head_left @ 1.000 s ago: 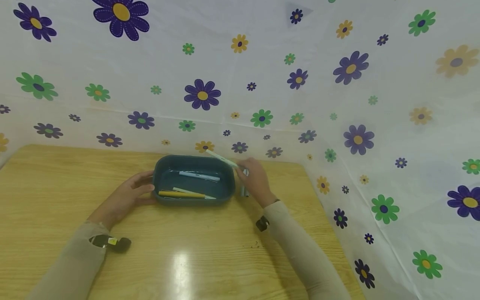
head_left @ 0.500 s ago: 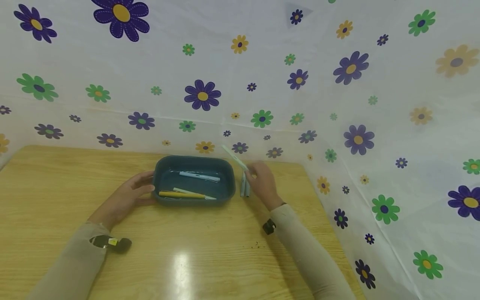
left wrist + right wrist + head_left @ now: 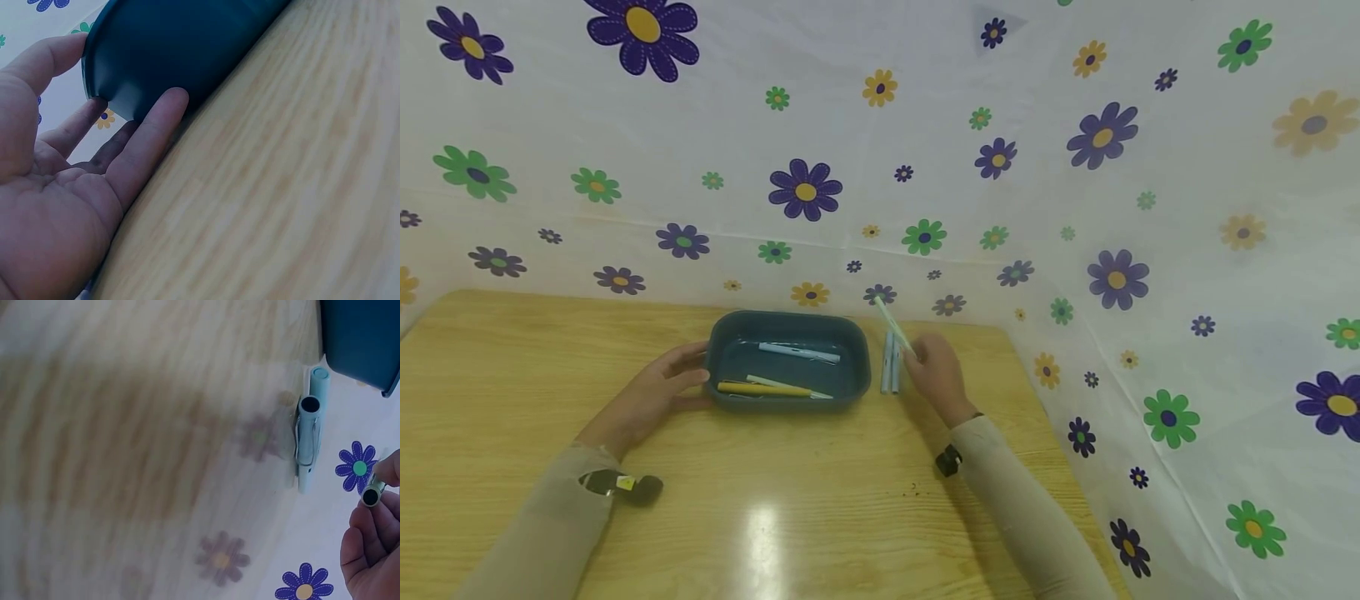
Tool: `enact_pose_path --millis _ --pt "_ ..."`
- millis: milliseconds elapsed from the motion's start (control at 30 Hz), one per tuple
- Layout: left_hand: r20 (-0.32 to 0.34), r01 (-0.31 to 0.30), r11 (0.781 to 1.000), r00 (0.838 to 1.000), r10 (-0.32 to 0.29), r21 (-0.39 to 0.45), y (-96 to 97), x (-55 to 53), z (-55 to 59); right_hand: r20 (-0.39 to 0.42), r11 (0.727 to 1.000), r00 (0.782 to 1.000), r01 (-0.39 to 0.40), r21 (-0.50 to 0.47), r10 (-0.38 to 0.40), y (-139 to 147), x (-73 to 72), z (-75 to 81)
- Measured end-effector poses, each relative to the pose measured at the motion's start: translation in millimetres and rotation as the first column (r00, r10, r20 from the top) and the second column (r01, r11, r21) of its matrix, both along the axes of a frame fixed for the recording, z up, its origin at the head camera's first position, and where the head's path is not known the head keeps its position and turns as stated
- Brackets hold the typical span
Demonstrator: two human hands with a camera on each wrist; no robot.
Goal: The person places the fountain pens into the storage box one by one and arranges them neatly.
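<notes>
My left hand [image 3: 658, 390] rests against the left end of a dark teal plastic bin [image 3: 786, 403], its fingers [image 3: 147, 137] spread and touching the wall and rim from outside. Inside the bin lie a light blue pen [image 3: 799, 353], a yellow pen [image 3: 763, 389] and a pale pen partly hidden behind the yellow one. Right of the bin, my right hand [image 3: 936, 371] pinches a pale green pen [image 3: 891, 319] between thumb and fingers, tilted up and to the left. Below it, two light blue pens [image 3: 886, 367] lie side by side on the table.
The wooden table [image 3: 820, 500] ends at the back and right against a white flowered curtain [image 3: 850, 133]. Small dark specks [image 3: 913, 490] lie on the tabletop near the right forearm.
My right hand has moved right and slightly toward me, carrying the pale green pen away from the bin's rim. Both light blue pens on the table now show. My left hand has stayed put.
</notes>
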State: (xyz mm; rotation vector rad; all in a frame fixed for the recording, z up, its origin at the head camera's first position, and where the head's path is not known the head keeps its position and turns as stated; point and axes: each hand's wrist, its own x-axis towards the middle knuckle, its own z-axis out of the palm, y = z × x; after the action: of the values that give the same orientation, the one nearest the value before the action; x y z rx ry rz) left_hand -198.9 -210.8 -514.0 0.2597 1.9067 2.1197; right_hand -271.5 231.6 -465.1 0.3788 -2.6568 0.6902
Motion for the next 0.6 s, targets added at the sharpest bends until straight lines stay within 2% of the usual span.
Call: enact_pose_path --millis 267,600 --pt "0.002 0.002 1.0 1.0 -0.002 0.005 -0.8 0.4 0.4 0.079 0.999 0.996 0.041 0.016 -0.042 8 1.1 -2.5" --pt "0.008 -0.006 1.0 1.0 0.006 0.01 -0.9 -1.0 -0.1 0.196 0.991 0.972 0.126 0.048 -0.134 15 -0.1 -6.5"
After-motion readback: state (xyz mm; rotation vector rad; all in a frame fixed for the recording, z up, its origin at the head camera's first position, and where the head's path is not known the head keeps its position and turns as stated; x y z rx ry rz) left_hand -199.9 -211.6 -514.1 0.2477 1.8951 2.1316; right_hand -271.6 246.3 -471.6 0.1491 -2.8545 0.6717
